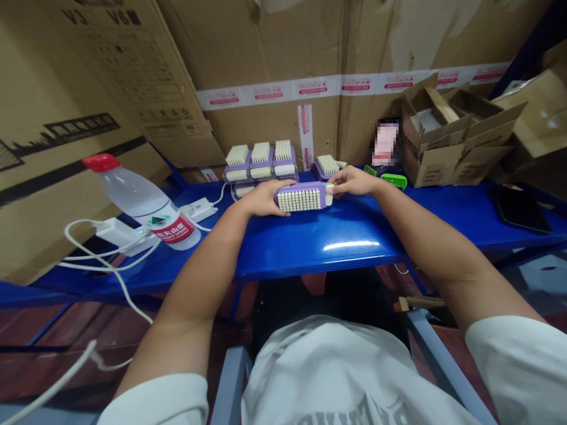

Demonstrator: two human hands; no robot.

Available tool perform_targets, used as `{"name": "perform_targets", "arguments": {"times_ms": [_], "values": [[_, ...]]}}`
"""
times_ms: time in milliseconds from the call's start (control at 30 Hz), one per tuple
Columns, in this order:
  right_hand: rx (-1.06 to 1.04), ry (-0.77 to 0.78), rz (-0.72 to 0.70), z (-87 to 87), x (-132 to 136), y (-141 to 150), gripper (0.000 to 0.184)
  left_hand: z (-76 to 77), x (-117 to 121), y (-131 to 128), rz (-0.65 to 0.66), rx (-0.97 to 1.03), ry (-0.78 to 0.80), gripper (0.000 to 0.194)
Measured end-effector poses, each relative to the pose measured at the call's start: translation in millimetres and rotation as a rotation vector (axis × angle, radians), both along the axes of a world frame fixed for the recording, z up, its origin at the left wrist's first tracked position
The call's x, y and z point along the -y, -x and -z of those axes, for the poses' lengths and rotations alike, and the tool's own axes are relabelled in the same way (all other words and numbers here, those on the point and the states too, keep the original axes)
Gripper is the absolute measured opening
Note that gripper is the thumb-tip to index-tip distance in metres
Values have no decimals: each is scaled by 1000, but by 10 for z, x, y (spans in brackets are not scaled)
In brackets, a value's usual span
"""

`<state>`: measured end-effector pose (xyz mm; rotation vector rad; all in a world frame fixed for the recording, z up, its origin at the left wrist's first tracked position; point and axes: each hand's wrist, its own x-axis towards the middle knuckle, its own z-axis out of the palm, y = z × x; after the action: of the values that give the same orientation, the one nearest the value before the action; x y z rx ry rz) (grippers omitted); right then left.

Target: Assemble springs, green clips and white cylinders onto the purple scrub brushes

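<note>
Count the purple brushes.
6 brushes: one between left hand and right hand, three in a row, one right of them, one behind the left hand; others may be hidden.

A purple bristle brush (pixel 301 198) sits between the left hand (pixel 266 198) and right hand (pixel 354 182) above the blue metal desk (pixel 319 248), three brushes (pixel 260 162) behind it, a clear plastic bottle (pixel 142 203) to its left.

A clear plastic water bottle (pixel 133 195) with a red cap carries a red label (pixel 175 229) that appears to read 农夫山泉. Above the bottle, a brown cardboard carton (pixel 133 71) shows large black marks, apparently "V3" and "V8"; its smaller print is unreadable. Right of the bottle, white packing tape (pixel 354 84) repeats red print too small to read.
</note>
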<state>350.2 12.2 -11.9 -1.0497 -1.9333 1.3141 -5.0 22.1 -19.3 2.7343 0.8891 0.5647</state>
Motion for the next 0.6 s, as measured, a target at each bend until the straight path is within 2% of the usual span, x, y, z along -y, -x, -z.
{"name": "perform_targets", "arguments": {"times_ms": [200, 400, 600], "values": [[-161, -54, 52, 18, -3, 50, 56, -31, 74, -13, -87, 124, -43, 106], [-289, -186, 116, -5, -12, 80, 68, -77, 135, -51, -139, 232, -176, 85], [-296, -377, 149, -1, 12, 171, 64, -90, 134, -82, -205, 212, -249, 96]]}}
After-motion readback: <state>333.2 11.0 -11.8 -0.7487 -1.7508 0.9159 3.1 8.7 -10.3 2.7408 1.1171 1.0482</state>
